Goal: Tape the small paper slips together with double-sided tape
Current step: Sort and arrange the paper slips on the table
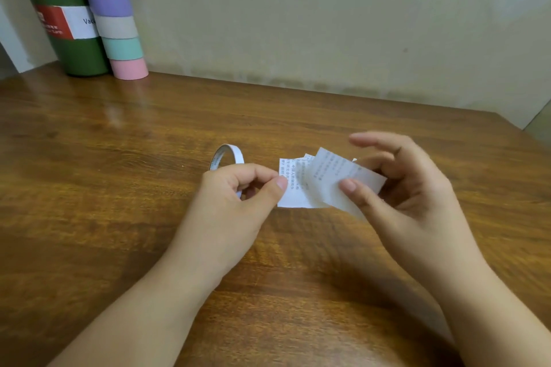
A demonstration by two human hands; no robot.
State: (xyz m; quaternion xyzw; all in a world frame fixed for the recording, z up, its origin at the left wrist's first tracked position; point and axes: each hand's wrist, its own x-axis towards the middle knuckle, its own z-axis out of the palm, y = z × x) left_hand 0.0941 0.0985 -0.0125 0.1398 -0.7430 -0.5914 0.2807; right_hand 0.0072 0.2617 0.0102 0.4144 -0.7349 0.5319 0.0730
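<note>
Small white paper slips with printed text are held above the middle of the wooden table (119, 158). My left hand (238, 197) pinches the left edge of one slip (293, 191) between thumb and forefinger. A thin white roll of double-sided tape (229, 155) is looped around that hand's fingers and partly hidden by them. My right hand (408, 185) holds a second slip (337, 176) with its thumb on the slip's front, its other fingers spread behind. This slip overlaps the first, and another slip edge peeks out between them.
A dark green bottle (62, 24) with a red and white label stands at the table's back left. A stack of pastel tape rolls (114, 21) leans against it. A pale wall (328, 24) runs along the table's far edge.
</note>
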